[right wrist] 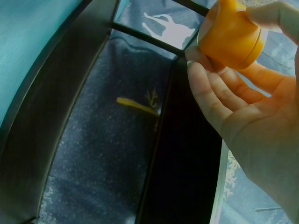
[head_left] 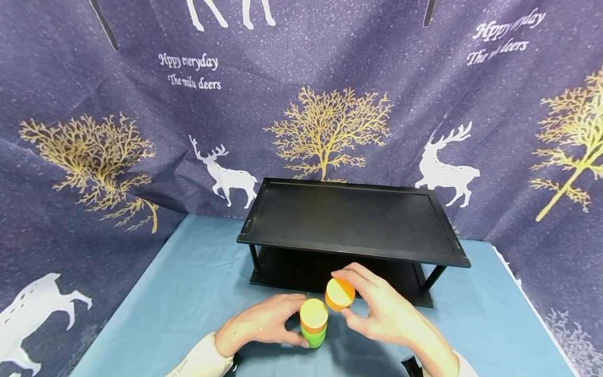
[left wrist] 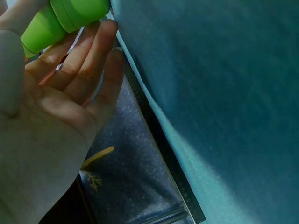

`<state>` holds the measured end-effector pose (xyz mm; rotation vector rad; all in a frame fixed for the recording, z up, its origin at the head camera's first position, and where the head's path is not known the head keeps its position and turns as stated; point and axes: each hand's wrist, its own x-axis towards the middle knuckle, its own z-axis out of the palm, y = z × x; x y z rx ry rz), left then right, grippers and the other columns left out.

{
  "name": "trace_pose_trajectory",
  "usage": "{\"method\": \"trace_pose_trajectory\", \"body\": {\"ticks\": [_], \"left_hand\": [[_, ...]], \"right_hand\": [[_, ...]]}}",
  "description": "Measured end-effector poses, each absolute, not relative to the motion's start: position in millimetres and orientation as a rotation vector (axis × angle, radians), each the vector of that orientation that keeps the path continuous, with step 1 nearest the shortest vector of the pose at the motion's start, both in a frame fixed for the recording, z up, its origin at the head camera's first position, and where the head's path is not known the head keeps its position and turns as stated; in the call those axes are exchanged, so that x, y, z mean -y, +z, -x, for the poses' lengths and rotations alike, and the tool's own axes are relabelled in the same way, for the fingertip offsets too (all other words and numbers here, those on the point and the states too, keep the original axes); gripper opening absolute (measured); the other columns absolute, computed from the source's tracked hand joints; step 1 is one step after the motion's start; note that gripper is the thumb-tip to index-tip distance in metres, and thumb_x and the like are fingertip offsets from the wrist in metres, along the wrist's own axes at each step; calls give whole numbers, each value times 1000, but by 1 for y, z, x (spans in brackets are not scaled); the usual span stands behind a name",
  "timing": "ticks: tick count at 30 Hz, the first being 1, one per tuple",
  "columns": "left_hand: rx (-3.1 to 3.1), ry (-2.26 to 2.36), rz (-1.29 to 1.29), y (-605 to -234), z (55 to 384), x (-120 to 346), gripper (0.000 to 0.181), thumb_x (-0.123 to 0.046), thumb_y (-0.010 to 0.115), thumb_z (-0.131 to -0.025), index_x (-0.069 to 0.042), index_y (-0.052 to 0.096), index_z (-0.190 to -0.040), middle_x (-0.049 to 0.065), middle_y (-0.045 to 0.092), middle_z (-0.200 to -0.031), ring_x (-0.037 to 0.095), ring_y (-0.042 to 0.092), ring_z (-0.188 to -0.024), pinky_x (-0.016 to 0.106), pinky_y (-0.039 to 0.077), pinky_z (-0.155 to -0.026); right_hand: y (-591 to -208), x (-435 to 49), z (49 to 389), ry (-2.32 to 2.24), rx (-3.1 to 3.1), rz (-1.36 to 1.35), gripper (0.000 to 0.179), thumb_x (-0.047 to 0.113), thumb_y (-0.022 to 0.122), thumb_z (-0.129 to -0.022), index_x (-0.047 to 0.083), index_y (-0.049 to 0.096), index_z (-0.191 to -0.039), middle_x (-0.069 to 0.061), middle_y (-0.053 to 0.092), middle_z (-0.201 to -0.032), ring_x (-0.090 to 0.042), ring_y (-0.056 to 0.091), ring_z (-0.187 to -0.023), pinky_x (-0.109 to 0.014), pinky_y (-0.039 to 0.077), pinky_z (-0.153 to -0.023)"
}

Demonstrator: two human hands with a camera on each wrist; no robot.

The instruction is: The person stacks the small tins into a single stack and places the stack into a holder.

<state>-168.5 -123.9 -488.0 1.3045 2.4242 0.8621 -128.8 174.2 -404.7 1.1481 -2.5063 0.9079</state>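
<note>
In the head view, a short stack stands on the blue cloth, with green cup-shaped pieces (head_left: 314, 336) below and an orange one (head_left: 313, 315) with a pale yellow top on them. My left hand (head_left: 269, 320) holds this stack from the left, thumb at the near side and fingers at the far side. The left wrist view has the green pieces (left wrist: 79, 14) between thumb and fingers. Just right of the stack and slightly higher, my right hand (head_left: 383, 309) pinches another orange cup-shaped piece (head_left: 338, 297). This piece (right wrist: 231, 37) sits tilted between thumb and fingertips in the right wrist view.
A black two-tier shelf (head_left: 346, 217) stands behind both hands, its lower board (head_left: 292, 267) close to the right hand's fingers. Blue cloth (head_left: 198, 293) covers the table. A dark curtain (head_left: 226, 120) printed with deer and trees hangs behind and at the sides.
</note>
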Motion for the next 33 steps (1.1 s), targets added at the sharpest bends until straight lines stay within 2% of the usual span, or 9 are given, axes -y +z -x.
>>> {"method": "trace_pose_trajectory", "body": {"ticks": [6,16,27,33], "left_hand": [[-2418,868,-1302,-488,168,124,53,-55,84,-87,-31,65,-131,-21,63,-113,-4,61,-101,23,54,-95],[-2411,868,-1286,-487,169,124,54,-55,84,-88,-31,64,-132,-20,63,-114,-4,62,-101,23,55,-94],[-2415,874,-1299,-488,168,124,52,-54,84,-88,-31,65,-130,-21,64,-112,0,63,-100,22,54,-94],[-2420,876,-1317,-488,168,125,52,-55,84,-88,-32,65,-131,-21,64,-114,-2,62,-101,23,54,-95]], "right_hand": [[-404,-170,129,957,2522,-1149,68,13,84,-81,26,59,-143,14,59,-129,-4,61,-110,-30,58,-98],[-401,-166,129,977,2502,-1189,66,13,84,-83,23,59,-143,10,60,-130,-7,62,-109,-31,58,-98],[-404,-158,126,1031,2525,-1185,65,16,87,-83,25,60,-141,17,58,-128,-3,61,-109,-31,59,-96],[-406,-154,126,1040,2495,-1221,64,18,87,-86,25,59,-142,13,60,-129,-5,62,-108,-32,59,-95]]}}
